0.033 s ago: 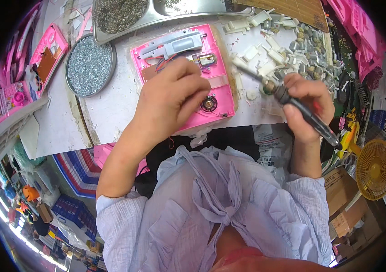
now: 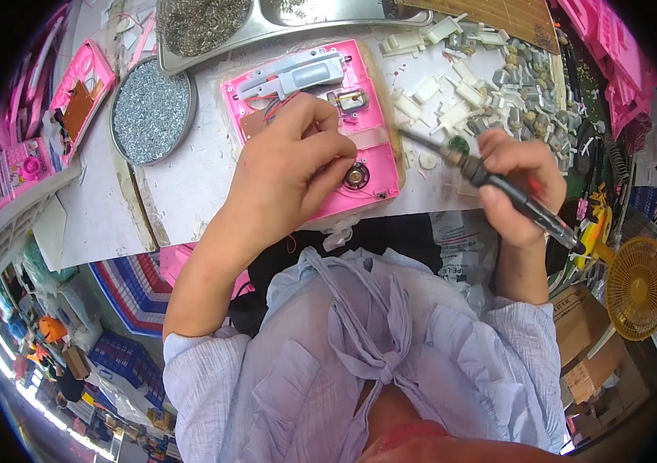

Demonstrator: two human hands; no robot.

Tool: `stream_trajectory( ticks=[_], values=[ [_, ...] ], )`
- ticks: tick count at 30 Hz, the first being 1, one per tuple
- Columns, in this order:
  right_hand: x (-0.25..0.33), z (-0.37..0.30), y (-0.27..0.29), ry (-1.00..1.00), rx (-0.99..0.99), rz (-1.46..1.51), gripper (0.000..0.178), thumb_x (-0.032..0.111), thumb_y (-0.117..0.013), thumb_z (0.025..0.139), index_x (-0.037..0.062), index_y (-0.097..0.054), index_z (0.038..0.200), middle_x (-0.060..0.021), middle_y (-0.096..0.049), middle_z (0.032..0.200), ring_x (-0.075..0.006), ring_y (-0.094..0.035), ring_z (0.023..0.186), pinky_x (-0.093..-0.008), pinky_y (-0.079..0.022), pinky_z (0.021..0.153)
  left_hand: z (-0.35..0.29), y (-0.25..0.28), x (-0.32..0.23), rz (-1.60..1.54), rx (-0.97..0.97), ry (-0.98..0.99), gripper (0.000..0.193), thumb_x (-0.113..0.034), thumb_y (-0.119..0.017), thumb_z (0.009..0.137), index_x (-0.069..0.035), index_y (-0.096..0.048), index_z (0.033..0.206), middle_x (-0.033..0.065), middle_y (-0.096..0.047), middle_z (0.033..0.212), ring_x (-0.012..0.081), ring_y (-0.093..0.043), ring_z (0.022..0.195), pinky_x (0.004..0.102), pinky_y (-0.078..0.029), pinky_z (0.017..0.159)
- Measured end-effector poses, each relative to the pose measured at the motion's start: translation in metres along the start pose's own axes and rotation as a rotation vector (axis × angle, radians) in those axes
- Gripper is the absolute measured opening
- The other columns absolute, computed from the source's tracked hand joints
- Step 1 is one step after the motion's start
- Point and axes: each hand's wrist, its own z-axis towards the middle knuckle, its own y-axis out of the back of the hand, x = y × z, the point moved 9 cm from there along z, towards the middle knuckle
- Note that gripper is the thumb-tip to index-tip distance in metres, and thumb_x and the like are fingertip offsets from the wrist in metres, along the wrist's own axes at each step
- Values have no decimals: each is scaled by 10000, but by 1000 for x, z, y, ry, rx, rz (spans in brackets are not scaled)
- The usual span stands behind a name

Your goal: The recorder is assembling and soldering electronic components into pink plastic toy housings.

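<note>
My left hand (image 2: 286,166) is over a pink plastic housing (image 2: 379,166), its fingers pinched together; whatever is between them is hidden. Inside the housing sit a grey battery-box-like part (image 2: 309,75), a small motor (image 2: 350,101), a round black speaker (image 2: 356,176) and thin red wires. To the right, my right hand (image 2: 525,177) is closed around a screwdriver (image 2: 525,204) with a black barrel-like handle. Its long shaft points left toward the housing's right edge, blurred at the tip and held above the table.
A round dish of small screws (image 2: 151,112) stands left of the housing. Behind it is a metal tray (image 2: 290,35) with small metal parts. White plastic pieces and small motors (image 2: 513,85) lie at the right. More pink housings (image 2: 82,85) are at the left, and a yellow fan (image 2: 638,289) at the right.
The screwdriver's tip has swung a little toward me, with my right hand nearly in place. My left hand's fingers have shifted only slightly.
</note>
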Motion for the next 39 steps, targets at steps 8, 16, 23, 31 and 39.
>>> stream_trajectory(
  ticks=[8,16,23,31,39],
  values=[
    [-12,6,-25,-126,176,-193,249,77,-783,720,38,-690,948,-18,-614,699,-107,-545,566,-258,-399,551,-4,-2,5,-41,4,45,171,34,-739,748,-10,-656,891,99,-579,1067,262,-599,930,335,-507,785],
    [-23,6,-30,-228,320,-244,250,81,-759,748,-32,-650,942,-106,-653,828,-226,-571,689,-368,-461,682,-2,-2,2,8,52,-3,163,5,-735,754,-31,-649,887,95,-583,1113,261,-640,951,350,-523,806],
    [-23,12,-35,-199,335,-230,249,81,-764,738,-30,-646,928,-112,-656,823,-213,-543,646,-363,-448,656,0,-3,2,31,67,-57,173,-12,-741,756,-44,-641,894,95,-591,1122,275,-647,955,359,-532,795],
    [-22,17,-38,-205,359,-286,250,74,-763,718,-19,-655,923,-103,-648,782,-196,-516,604,-343,-434,624,0,-4,3,14,82,-51,167,-19,-742,761,-44,-641,891,92,-599,1117,270,-648,917,367,-529,774],
    [-9,28,-42,-53,299,-308,261,83,-774,680,80,-702,930,-17,-606,683,-127,-525,522,-264,-393,506,2,-4,1,40,90,-74,164,-20,-740,759,-31,-636,886,100,-591,1083,279,-642,901,369,-523,768]
  ],
)
